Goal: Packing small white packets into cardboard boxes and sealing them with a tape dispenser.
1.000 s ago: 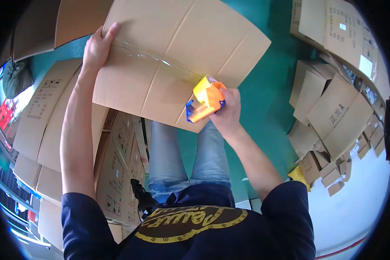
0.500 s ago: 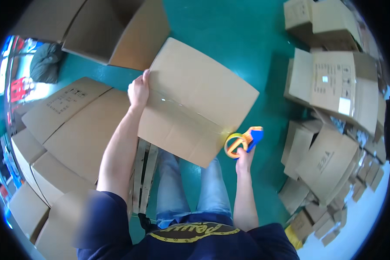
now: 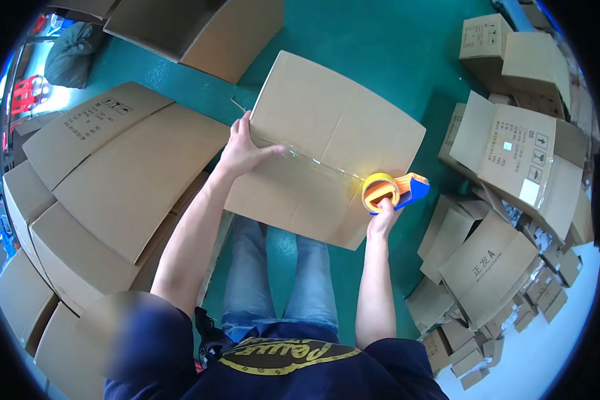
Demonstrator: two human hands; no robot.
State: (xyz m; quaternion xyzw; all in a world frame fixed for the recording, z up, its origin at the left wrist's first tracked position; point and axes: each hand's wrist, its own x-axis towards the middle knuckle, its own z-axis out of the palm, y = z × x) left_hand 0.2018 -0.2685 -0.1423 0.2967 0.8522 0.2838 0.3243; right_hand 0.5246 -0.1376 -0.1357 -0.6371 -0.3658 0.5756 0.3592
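In front of me a closed cardboard box sits tilted, its flat face toward me. A shiny strip of clear tape runs along its middle seam. My left hand holds the box's left edge, its thumb stretched over the face onto the start of the tape. In my right hand is a blue and orange tape dispenser with a yellowish roll of tape. The roll rests at the box's right edge, at the end of the strip. My right fingers are partly hidden behind the dispenser.
Large folded cardboard boxes are stacked close on my left. An open box stands at the far left, near a dark sack. Along the right lie piled cartons and smaller boxes. The floor is green.
The tape dispenser has moved up and right against the box's right edge. My left thumb has come over the box face onto the tape. The box appears shifted right in view.
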